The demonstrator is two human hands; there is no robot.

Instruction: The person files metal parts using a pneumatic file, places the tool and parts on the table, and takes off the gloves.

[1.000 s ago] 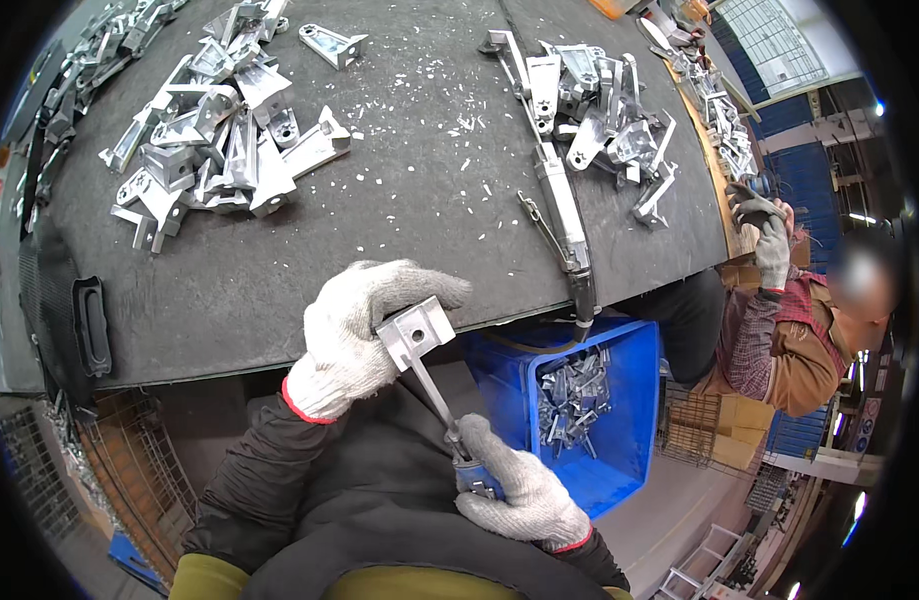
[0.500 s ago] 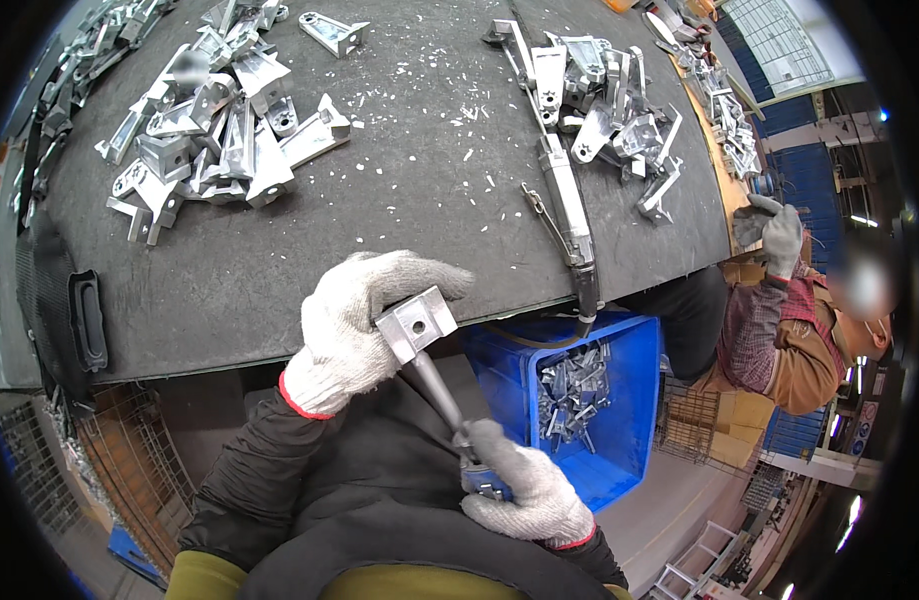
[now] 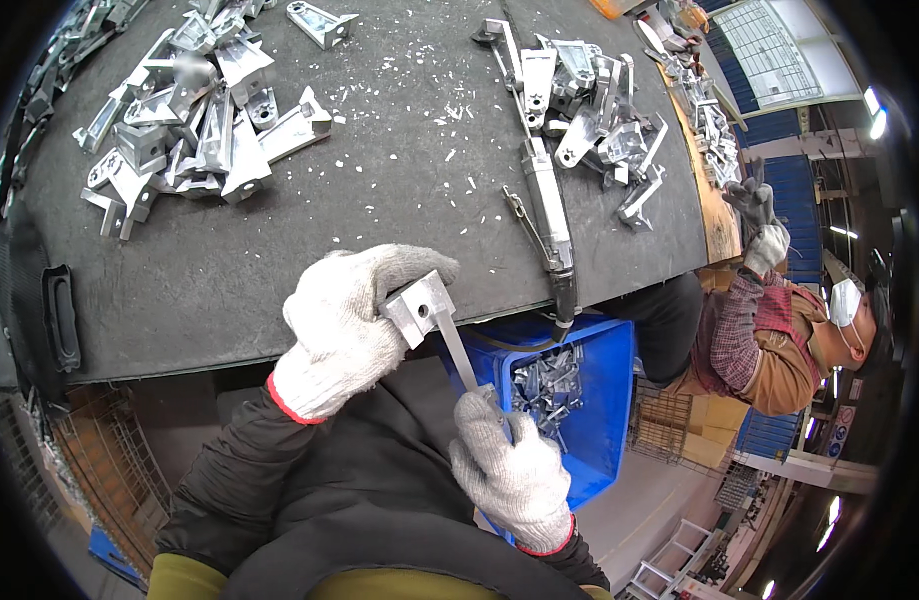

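My left hand (image 3: 344, 325), in a white knitted glove with a red cuff, is closed round a silver metal bracket (image 3: 411, 312) at the table's near edge. The bracket's square end with a round hole points up. Against its right side lies a narrow grey flat file (image 3: 460, 357), slanting down to my right hand (image 3: 514, 470). That hand, gloved the same way, is closed on the file's lower end; the glove hides the handle. Both hands are in front of my dark apron.
A pile of brackets (image 3: 194, 120) lies on the dark table (image 3: 379, 210) at left, another pile (image 3: 599, 105) at right. Beside it rests an air tool (image 3: 549, 205) with a hose. Below stands a blue bin (image 3: 594, 430) holding metal parts. A gloved co-worker (image 3: 749, 340) sits at right.
The file has shifted from the bracket's lower left corner to its right side. My right hand has turned and risen slightly, covering the blue part seen before. The whole view has shifted a little.
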